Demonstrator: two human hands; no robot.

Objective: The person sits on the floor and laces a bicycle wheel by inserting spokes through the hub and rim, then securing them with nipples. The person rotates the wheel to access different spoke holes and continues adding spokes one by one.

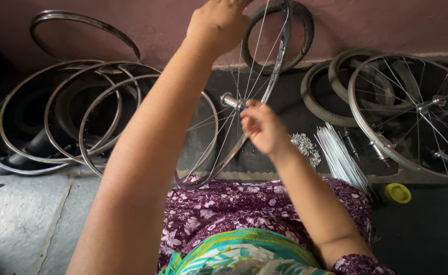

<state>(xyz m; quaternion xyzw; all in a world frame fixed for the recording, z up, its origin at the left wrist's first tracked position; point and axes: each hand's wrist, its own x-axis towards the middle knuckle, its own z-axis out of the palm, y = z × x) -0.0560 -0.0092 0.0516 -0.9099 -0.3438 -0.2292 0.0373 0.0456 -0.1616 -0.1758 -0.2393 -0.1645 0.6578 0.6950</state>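
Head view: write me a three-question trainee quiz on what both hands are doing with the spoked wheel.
1. True or false: the left hand grips the top of the rim of the spoked wheel.
2. The right hand is nearest to the: A) yellow cap B) hub C) spoke bundle
3. Fill in: the wheel's lower edge rests on the person's ____.

Key: 1 true; 2 B; 3 lap.

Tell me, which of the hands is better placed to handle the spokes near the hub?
Probably the right hand: its fingers sit beside the hub. The left hand grips the top of the wheel rim, holding it upright.
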